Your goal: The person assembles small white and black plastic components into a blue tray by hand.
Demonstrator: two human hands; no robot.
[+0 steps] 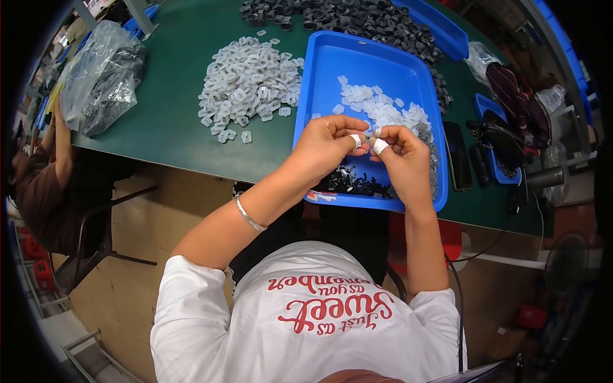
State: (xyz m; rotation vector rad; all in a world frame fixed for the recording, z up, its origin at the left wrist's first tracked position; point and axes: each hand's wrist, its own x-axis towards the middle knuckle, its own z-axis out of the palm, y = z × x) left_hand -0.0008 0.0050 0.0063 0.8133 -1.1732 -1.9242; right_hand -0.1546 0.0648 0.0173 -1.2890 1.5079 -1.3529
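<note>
Over a blue tray (332, 57), my left hand (329, 143) and my right hand (407, 159) meet at the fingertips. Both are closed in a pinch, with white tape around the thumbs. Whatever sits between the fingers is too small and covered to make out. Beyond my hands, thin translucent white pieces (383, 105) lie scattered in the tray. Small black parts (357, 180) are heaped along its near side, partly hidden by my hands. To the left of the tray, a pile of pale plastic pieces (249, 80) spreads over the green table (172, 121).
Black ring-like parts (345, 16) cover the table's far side, by another blue tray (440, 25). A phone (457, 156) and a small blue tray (507, 172) lie at right. A clear plastic bag (105, 76) stands at left, near another person (48, 191).
</note>
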